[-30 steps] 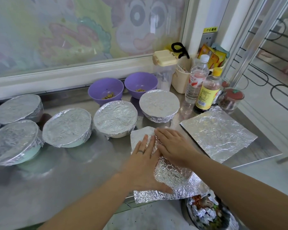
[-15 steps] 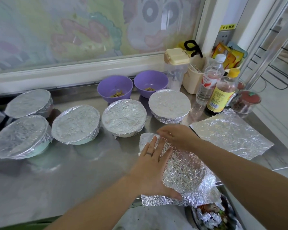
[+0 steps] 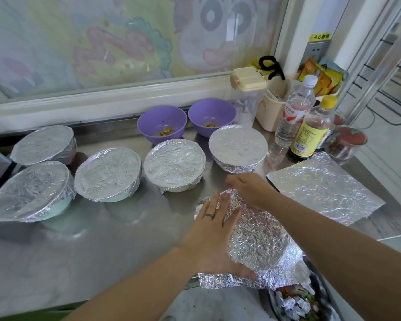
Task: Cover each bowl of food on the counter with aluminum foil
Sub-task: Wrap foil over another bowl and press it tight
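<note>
Writing: yellow sign (image 3: 320, 37) reads 小心, the rest blurred; clear bottle (image 3: 292, 112) has illegible red characters; yellow-label bottle (image 3: 310, 133) shows a barcode.
Left hand (image 3: 211, 239): fingers spread flat, pressing foil (image 3: 257, 239) against the left side of a hidden bowl at the surface's (image 3: 102, 251) near edge.
Right hand (image 3: 250, 188): fingers straight, together, pushing foil over the far rim.
One foil corner overhangs the front edge.
Covered bowls (image 3: 174, 165) stand behind and left; spare sheet (image 3: 324, 188) lies right.
Bare surface lies front left.
</note>
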Tool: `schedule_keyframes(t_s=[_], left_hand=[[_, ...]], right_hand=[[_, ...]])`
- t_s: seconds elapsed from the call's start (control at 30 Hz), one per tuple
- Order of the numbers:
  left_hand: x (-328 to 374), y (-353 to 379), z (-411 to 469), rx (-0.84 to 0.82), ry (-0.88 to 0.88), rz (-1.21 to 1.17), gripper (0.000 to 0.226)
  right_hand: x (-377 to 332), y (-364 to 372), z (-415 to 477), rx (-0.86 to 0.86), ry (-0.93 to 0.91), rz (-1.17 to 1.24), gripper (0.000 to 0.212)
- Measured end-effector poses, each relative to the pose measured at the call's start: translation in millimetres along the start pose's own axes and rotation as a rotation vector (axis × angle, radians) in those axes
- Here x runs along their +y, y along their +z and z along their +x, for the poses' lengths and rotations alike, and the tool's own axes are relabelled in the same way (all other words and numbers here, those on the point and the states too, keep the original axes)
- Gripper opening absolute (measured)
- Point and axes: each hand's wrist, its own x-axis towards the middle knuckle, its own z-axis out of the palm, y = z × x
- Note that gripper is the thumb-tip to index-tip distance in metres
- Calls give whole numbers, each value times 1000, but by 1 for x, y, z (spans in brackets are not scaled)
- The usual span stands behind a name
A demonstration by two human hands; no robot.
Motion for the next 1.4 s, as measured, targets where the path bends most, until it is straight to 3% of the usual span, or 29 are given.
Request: schedule_keyframes(t_s=[0.07, 0.13, 0.4, 0.5, 0.57, 0.63, 0.73, 0.77, 0.97, 1.27, 1.4], left_hand=[[0, 2, 0, 4, 1, 6, 138], [0, 3, 0, 15, -2, -15, 138], [1, 1, -2, 32, -16, -18, 136], [1, 2, -2, 36, -18, -20, 137], [1, 3, -2, 33, -20, -14, 137], [1, 4, -2, 28, -30, -7, 137], [5, 6, -1, 39, -64, -28, 137], [7, 6, -1, 45, -76, -35, 137], [11, 10, 0, 72, -114, -60, 138], [12, 10, 2, 42, -115, -39, 140], [14, 9, 2, 36, -142, -39, 141]], right_hand=[[11, -3, -18, 241, 24, 25, 39], [21, 1, -38, 334, 61, 4, 36], [46, 11, -45, 228, 184, 280, 27], [53, 9, -53, 116, 295, 580, 49], [51, 6, -59, 60, 321, 687, 52], [47, 4, -61, 176, 312, 649, 51], [31, 3, -75, 586, 282, 482, 41], [25, 9, -82, 638, 252, 461, 39], [19, 45, -100, 608, 340, 412, 41], [29, 42, -110, 528, 493, 1105, 31], [26, 38, -110, 434, 627, 1230, 46]])
